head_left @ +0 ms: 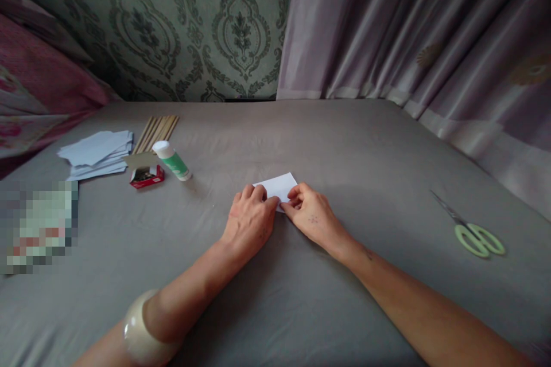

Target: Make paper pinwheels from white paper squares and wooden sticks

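Note:
A small white sheet of paper (280, 184) lies on the grey bed sheet (353, 160) in the middle. My left hand (249, 219) rests on its near left edge, fingers curled down and pressing the paper. My right hand (310, 215) pinches the near right edge of the same paper with fingertips together. Both hands meet at the paper's near side and hide part of it.
At the left lie a stack of white papers (97, 152), a bundle of wooden sticks (157, 129), a green-and-white glue stick (172, 159) and a small red open box (146, 175). Green-handled scissors (471, 232) lie at the right. Curtains and a patterned wall stand behind.

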Action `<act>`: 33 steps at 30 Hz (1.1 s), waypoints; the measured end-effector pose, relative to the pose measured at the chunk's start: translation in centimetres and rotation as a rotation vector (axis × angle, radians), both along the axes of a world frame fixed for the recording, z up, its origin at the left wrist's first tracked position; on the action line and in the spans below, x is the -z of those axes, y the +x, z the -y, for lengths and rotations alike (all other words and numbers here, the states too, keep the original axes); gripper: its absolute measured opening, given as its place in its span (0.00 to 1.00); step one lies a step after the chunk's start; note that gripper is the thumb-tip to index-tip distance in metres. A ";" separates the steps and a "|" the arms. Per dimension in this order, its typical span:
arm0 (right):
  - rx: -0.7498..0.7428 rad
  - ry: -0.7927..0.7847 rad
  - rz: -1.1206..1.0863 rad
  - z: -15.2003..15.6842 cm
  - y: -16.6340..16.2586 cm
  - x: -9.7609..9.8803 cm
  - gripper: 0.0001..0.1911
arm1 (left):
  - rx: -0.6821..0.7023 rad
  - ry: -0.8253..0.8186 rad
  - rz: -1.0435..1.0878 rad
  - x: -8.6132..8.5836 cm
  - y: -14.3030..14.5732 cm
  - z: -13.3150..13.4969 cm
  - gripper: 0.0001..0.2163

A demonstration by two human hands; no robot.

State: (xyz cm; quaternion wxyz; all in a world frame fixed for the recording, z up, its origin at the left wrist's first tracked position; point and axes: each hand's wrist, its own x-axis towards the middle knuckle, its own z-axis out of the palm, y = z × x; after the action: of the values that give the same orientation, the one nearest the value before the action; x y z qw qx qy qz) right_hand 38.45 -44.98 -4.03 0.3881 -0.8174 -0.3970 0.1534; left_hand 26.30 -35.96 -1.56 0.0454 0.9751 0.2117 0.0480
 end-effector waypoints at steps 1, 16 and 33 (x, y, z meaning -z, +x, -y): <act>-0.002 0.000 0.003 0.0 0.0 0.0 0.07 | 0.019 0.030 -0.001 0.0 0.0 0.0 0.12; -0.008 0.059 -0.131 -0.1 1.1 0.0 0.02 | 0.108 0.051 0.130 0.5 -0.2 -1.2 0.13; 0.113 0.207 -0.466 -0.2 3.5 -1.4 0.03 | 0.017 0.023 0.349 0.7 -0.2 -2.1 0.07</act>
State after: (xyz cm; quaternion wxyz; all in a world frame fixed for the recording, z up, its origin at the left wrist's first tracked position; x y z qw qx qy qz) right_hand 41.91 -44.78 -2.59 0.5586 -0.7368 -0.2642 0.2743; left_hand 26.12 -33.85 -2.30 0.0708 0.9541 0.1920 0.2188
